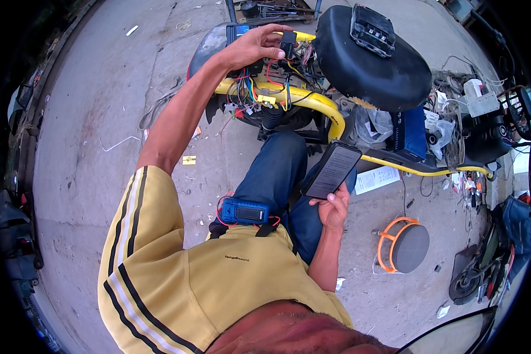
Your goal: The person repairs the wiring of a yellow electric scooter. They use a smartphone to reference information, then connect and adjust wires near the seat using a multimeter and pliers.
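Observation:
My left hand reaches to the open rear of a yellow-framed scooter and pinches a small black block-shaped part with wires below it. Coloured wires spread around and beneath it over the yellow frame tube. Closed around the lower end of a smartphone is my right hand; the lit screen shows lines of text. A blue multimeter with red leads rests on my lap.
The black seat carries a black finned box. A blue box and plastic bags sit on the footboard. An orange-framed stool stands at right; paper and scraps lie on the concrete floor.

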Action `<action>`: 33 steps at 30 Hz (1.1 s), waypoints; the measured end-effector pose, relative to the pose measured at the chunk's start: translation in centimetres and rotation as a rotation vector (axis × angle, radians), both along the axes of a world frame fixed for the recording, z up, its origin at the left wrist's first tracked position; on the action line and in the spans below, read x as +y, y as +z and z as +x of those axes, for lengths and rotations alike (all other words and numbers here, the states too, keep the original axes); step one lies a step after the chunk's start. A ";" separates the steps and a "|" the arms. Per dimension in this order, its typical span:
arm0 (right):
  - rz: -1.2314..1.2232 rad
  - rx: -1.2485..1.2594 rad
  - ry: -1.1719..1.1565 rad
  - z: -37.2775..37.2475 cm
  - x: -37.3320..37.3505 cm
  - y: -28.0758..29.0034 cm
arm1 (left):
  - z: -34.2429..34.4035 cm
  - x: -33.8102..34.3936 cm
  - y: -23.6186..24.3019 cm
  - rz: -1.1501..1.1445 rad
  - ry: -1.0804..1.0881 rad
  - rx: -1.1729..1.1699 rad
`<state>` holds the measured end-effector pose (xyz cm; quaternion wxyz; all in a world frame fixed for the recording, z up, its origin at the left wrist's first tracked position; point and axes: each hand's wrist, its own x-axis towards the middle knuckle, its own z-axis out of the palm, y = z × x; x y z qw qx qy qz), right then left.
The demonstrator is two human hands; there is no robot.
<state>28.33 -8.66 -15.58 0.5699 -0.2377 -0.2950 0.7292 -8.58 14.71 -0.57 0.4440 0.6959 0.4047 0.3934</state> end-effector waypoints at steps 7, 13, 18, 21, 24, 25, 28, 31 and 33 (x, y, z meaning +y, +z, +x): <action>0.005 0.000 0.008 0.1 0.0 -0.1 | 0.1 -0.1 0.0 0.017 -0.007 -0.005; 0.006 -0.001 0.011 0.0 0.0 0.0 | 0.0 0.1 -0.1 0.009 -0.016 -0.008; -0.002 0.009 0.009 0.1 -0.1 0.0 | 0.1 0.2 -0.1 0.010 0.006 0.013; -0.003 0.018 0.017 0.2 0.0 -0.1 | 0.1 0.2 -0.1 0.007 0.010 0.019; 0.001 0.020 0.021 0.2 0.0 -0.1 | 0.3 -0.1 0.2 0.019 -0.004 0.007; 0.002 0.020 0.022 0.2 0.0 -0.1 | 0.4 -0.2 0.3 0.026 -0.010 0.002; 0.001 0.018 0.024 0.2 0.0 -0.2 | 0.4 -0.3 0.4 0.035 -0.015 0.007; -0.006 0.017 0.019 0.2 0.0 -0.1 | 0.4 -0.4 0.5 0.030 -0.014 0.011; 0.001 0.005 0.014 0.1 0.0 0.0 | 0.6 -0.5 0.6 0.019 -0.018 0.015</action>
